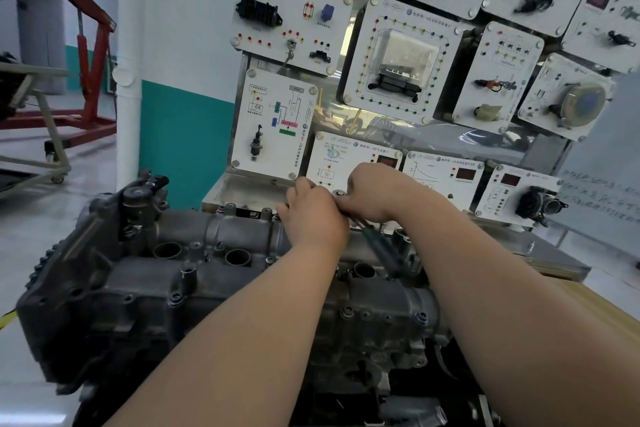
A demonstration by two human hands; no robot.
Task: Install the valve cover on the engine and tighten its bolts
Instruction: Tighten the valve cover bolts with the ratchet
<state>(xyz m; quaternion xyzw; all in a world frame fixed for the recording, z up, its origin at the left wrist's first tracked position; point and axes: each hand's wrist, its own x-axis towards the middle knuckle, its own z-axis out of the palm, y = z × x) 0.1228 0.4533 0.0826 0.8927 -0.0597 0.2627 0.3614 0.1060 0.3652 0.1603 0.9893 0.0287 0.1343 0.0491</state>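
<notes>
Cover point(221, 274) sitting seated on engine, fingers point(341, 206) of both hands pinching tool point(377, 246), tightening far-edge bolts, nearer ones seemingly remaining.

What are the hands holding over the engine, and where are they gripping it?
Both hands meet on a tool with a dark green handle. The right hand grips its silvery top end; the left hand closes beside it. The exact hold is hidden.

Dull grey cast metal, rough and matt, on the valve cover point(221, 274). Glossy white plastic on the training panels point(398, 55). Brushed, shiny sheet metal on the stand point(242, 187). Painted red steel on the hoist point(93, 55). Pale wood on the table point(588, 302).
</notes>
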